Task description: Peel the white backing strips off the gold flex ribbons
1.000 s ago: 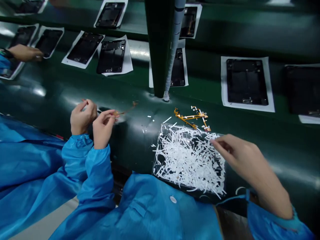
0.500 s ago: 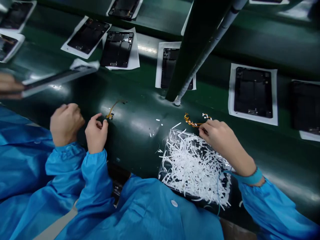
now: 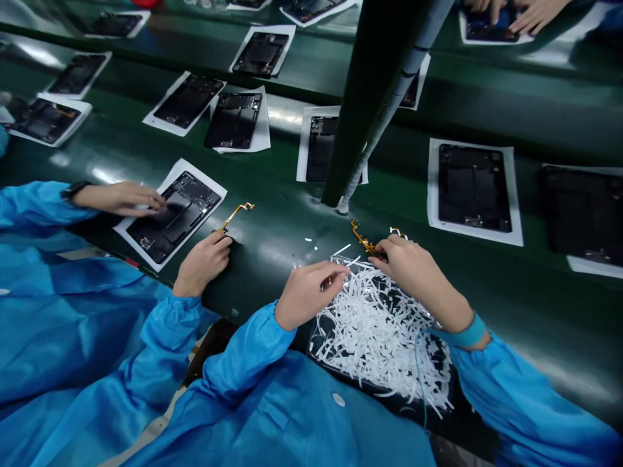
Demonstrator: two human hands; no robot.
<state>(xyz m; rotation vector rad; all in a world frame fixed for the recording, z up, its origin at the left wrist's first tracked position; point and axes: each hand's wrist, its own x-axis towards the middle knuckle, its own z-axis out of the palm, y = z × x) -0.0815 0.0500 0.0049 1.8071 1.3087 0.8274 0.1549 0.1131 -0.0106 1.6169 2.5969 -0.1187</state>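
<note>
My right hand (image 3: 413, 269) is closed, its fingertips pinching an orange flex cable (image 3: 363, 239) at the back edge of a clear tray; white-tipped ends show behind the fingers. My left hand (image 3: 311, 292) hovers over the tray's left back corner, fingers curved and thumb slightly apart, with nothing visible between them. White paper strips (image 3: 379, 331) fill the tray. To the left, a co-worker's hand (image 3: 204, 263) holds another orange flex cable (image 3: 237, 214). The co-worker's other hand (image 3: 121, 198) reaches over a black tablet housing (image 3: 178, 214) on white paper.
More tablet housings (image 3: 474, 188) lie on white sheets along the green bench (image 3: 272, 214) and the level behind. A dark green post (image 3: 379, 84) with a grey pipe rises in the middle. Another person's hands (image 3: 530, 13) work at the far top right.
My left hand has moved right, from beside the left flex cable to the tray. The co-worker has put the tablet housing down and taken hold of that cable. My right hand stays on its cable.
</note>
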